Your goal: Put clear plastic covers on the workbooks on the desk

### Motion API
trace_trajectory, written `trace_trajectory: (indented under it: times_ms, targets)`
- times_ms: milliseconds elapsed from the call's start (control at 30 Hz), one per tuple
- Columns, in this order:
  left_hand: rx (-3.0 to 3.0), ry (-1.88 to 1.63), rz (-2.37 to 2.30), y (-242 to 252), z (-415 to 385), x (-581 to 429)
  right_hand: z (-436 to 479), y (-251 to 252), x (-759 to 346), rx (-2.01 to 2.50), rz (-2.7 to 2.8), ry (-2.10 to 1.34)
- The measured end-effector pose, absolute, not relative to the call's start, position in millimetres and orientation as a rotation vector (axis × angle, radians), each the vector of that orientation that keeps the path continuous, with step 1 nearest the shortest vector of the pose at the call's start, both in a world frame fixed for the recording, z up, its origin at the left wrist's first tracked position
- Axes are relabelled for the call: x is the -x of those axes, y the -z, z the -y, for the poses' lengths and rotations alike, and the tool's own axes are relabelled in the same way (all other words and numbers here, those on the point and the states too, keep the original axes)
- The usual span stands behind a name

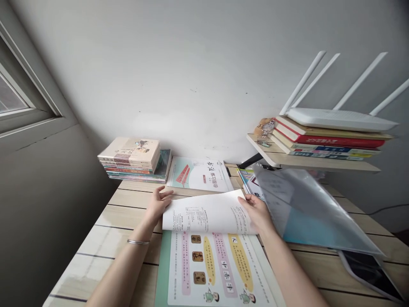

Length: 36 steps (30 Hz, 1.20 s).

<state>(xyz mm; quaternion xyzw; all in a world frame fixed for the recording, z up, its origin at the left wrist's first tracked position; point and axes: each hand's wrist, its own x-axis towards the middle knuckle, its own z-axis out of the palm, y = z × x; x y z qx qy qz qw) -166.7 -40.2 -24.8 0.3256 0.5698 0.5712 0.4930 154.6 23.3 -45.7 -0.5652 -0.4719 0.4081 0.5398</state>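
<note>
A large open workbook point(214, 268) with coloured ovals and Chinese characters lies on the wooden desk point(105, 230) in front of me. A white printed page point(204, 213) is folded over its top part. My left hand point(158, 204) lies at the page's left edge, fingers spread, and its wrist wears a thin silver bangle. My right hand point(257, 213) pinches the page's right edge between thumb and fingers.
A stack of books point(131, 160) stands at the back left beside a teal-and-white booklet point(200, 174). A translucent plastic folder point(306, 209) lies to the right, over a dark tablet point(370, 268). A raised shelf point(306, 160) carries books and a white router point(338, 118).
</note>
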Motion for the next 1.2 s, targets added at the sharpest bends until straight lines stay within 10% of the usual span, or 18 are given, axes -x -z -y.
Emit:
trace_trajectory:
  times_ms: [1200]
  targets:
    - [-0.956,-1.581,-1.126,-11,59,155,1,10,-159,1.107,1.151,-1.031]
